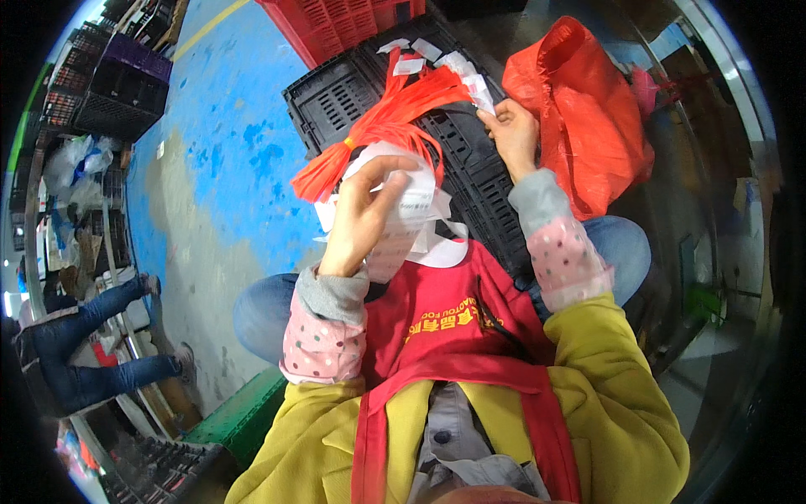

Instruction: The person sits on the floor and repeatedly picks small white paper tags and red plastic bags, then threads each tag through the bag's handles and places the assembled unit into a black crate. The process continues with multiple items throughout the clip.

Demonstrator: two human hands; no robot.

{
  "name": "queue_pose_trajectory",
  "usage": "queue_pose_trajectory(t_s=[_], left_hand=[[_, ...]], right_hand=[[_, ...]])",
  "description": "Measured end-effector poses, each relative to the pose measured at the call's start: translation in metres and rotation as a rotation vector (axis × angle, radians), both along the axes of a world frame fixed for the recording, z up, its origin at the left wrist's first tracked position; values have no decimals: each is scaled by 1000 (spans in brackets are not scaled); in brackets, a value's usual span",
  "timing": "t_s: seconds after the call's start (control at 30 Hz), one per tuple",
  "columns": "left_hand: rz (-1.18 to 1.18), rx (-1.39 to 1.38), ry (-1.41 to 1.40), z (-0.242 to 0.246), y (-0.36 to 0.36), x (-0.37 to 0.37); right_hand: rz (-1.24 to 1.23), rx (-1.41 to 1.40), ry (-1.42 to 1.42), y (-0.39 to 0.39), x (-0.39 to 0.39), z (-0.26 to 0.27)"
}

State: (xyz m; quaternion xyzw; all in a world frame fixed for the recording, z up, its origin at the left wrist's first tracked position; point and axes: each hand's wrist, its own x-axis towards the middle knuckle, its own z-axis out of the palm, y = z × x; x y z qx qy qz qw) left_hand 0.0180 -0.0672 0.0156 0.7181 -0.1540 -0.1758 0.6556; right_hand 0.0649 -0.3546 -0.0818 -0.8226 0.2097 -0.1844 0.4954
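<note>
My left hand (362, 211) grips a strip of white printed labels (400, 230) between thumb and fingers, and the strip hangs down toward my lap. With thumb and fingertips, my right hand (517, 135) pinches a white label (481, 94) at the end of the red plastic strips. Those strips form a bundle (403, 113), gathered by a yellow tie (349, 143) and fanned out at the far end. Several more white labels (428, 49) are on or beside the strip ends. The bundle rests on an upturned black plastic crate (337, 101); part of it is hidden behind my left hand and the label strip.
An orange-red woven sack (592, 120) stands right of my right hand. Beyond the black crate is a red plastic crate (352, 28). A green crate (245, 409) sits near my left elbow. Another person's legs (101, 378) show at left, near stacked dark crates (123, 94).
</note>
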Motion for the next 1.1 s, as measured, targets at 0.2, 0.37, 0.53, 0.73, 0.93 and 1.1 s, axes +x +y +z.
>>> queue_pose_trajectory(t_s=[0.2, 0.37, 0.53, 0.73, 0.93, 1.1], left_hand=[[-62, 226, -180, -17, 0, 4], [20, 243, -53, -27, 0, 8], [86, 278, 27, -26, -1, 4], [60, 191, 140, -23, -3, 5], [82, 105, 163, -21, -5, 1], [126, 98, 159, -24, -5, 2]], right_hand=[[183, 24, -271, 43, -58, 48], [249, 140, -248, 64, -71, 54], [342, 364, -238, 74, -76, 52], [390, 411, -171, 86, -84, 52], [529, 402, -103, 88, -88, 49], [585, 426, -73, 90, -91, 52]])
